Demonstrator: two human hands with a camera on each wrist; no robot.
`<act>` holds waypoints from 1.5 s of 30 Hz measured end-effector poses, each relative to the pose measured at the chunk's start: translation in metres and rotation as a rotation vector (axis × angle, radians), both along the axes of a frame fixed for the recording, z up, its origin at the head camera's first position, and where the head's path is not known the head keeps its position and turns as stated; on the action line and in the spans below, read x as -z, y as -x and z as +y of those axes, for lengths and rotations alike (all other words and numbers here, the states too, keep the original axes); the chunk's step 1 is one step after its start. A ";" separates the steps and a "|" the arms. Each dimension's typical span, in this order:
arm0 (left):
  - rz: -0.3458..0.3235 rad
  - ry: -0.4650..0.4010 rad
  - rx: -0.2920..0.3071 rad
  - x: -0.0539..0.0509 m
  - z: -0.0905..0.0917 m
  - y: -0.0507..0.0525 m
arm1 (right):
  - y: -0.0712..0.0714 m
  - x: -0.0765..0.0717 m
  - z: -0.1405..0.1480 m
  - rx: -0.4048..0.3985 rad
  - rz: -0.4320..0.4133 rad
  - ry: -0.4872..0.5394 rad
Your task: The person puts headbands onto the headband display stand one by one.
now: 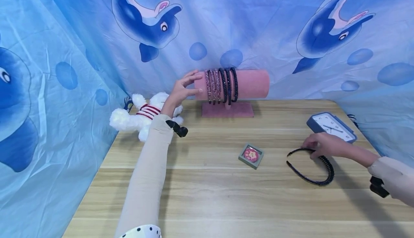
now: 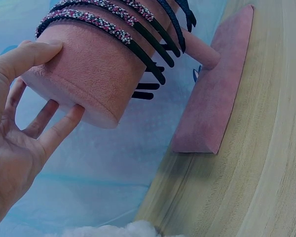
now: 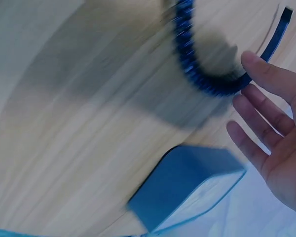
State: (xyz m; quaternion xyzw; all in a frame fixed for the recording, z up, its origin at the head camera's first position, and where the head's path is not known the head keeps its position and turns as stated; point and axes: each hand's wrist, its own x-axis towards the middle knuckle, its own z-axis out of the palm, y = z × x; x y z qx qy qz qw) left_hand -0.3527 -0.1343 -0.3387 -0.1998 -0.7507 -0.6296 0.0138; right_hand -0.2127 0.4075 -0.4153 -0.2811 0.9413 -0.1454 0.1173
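Observation:
My left hand (image 1: 182, 91) grips the left end of a pink velvety display stand's roll (image 1: 253, 83), the thumb on its side and the fingers curled round the end in the left wrist view. Several headbands sit on the roll: sparkly pink-and-silver ones (image 2: 98, 22) at the left and dark ones (image 1: 235, 85) to their right. Over the right side of the table, my right hand (image 1: 326, 145) pinches a dark ridged headband (image 1: 329, 171) near one end, between thumb and fingertips. In the right wrist view this headband (image 3: 185, 44) is blurred.
A blue-grey alarm clock (image 1: 333, 126) lies just behind my right hand. A small green-framed box (image 1: 251, 156) with a star picture lies mid-table (image 1: 200, 195). Beside my left forearm is a white plush toy (image 1: 129, 119). Blue dolphin-print cloth (image 1: 242, 22) hangs behind the stand.

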 end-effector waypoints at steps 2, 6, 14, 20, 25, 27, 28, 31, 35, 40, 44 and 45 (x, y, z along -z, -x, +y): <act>0.000 0.001 0.002 0.000 0.000 0.000 | -0.002 0.000 0.009 0.010 -0.034 0.005; 0.004 -0.001 0.005 0.000 -0.001 0.000 | -0.003 0.003 0.022 0.026 -0.104 0.012; 0.005 -0.017 0.005 0.001 0.000 0.000 | -0.002 0.009 0.028 0.087 -0.066 0.017; -0.001 -0.018 0.003 0.000 0.000 0.000 | 0.002 0.007 0.021 0.144 0.019 0.105; -0.002 -0.011 -0.001 -0.001 0.000 -0.001 | 0.005 -0.002 0.011 0.155 0.026 0.182; -0.002 -0.004 -0.004 -0.001 -0.001 -0.001 | 0.006 -0.007 0.008 0.162 -0.007 0.208; -0.002 -0.004 -0.003 -0.001 -0.001 -0.001 | 0.007 -0.010 0.007 0.169 -0.036 0.223; 0.002 0.001 -0.004 -0.001 0.000 -0.001 | 0.011 -0.020 0.006 0.210 -0.146 0.268; 0.002 0.000 -0.004 -0.001 0.000 0.000 | 0.017 -0.034 0.007 0.311 -0.310 0.354; -0.006 0.001 -0.003 0.000 0.000 0.000 | 0.021 -0.050 0.009 0.371 -0.428 0.434; -0.008 0.001 -0.001 -0.001 0.000 -0.001 | 0.025 -0.063 0.013 0.382 -0.407 0.489; -0.008 0.001 0.000 -0.001 0.000 -0.001 | 0.027 -0.067 0.014 0.386 -0.388 0.498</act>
